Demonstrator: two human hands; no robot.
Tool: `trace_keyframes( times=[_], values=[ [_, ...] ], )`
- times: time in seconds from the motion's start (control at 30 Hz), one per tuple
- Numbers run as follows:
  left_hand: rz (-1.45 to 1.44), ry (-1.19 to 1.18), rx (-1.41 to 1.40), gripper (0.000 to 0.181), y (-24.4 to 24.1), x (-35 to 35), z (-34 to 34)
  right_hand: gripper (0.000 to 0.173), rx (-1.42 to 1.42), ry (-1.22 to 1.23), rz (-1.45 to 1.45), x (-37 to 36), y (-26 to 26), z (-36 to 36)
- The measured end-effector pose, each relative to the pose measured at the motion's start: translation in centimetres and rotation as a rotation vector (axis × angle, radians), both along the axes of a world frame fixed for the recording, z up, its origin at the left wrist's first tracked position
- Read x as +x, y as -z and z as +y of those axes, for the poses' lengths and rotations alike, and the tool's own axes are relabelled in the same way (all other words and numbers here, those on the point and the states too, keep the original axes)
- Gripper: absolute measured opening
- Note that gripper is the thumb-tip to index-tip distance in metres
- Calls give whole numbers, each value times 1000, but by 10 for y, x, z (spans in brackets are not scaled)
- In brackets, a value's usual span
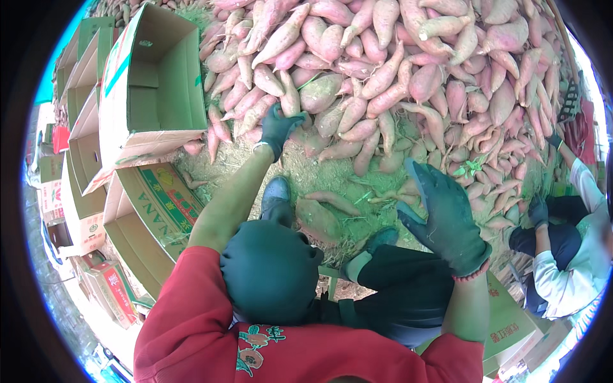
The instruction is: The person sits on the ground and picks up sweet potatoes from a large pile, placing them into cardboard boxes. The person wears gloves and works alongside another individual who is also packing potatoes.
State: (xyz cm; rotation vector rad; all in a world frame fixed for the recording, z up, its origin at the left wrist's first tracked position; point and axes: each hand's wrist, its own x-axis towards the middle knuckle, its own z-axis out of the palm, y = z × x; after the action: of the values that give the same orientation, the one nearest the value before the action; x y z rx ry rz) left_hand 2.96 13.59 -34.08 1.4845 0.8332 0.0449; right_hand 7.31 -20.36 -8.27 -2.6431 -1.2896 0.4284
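My left hand (279, 129), in a dark glove, reaches to the near edge of a large heap of sweet potatoes (383, 86). Its thumb and fingers close around the lower end of a slender sweet potato (289, 93) that points up the heap. My right hand (443, 222), gloved too, hangs above my right leg with fingers spread and nothing in it. On the soil between my feet lie a large, broad sweet potato (317, 221) and a thinner one (337, 202).
An open cardboard box (165, 91) stands tilted left of the heap, with more open boxes (84, 139) behind it. A printed banana carton (165, 206) sits by my left arm. At the right, a gloved co-worker (570, 268) sits near the heap. A green carton (510, 321) lies behind my right elbow.
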Motion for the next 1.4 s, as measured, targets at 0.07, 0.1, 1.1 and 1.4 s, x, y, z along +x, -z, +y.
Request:
trace_keyframes(
  times=[0.07, 0.1, 1.1, 1.4],
  values=[
    [-41, -91, -217, 53, 0, 2, -11, 66, -34, -1, 22, -2, 1, 5],
    [-64, -134, -327, 53, -4, 5, -15, 66, -32, -2, 19, -2, 3, 6],
    [32, 861, 1293, 80, -70, 9, 35, 74, 1203, 573, 1629, 10, -12, 25],
    [97, 811, 1302, 38, -50, 44, 70, 74, 1315, 523, 1549, 7, -18, 11]
  ],
)
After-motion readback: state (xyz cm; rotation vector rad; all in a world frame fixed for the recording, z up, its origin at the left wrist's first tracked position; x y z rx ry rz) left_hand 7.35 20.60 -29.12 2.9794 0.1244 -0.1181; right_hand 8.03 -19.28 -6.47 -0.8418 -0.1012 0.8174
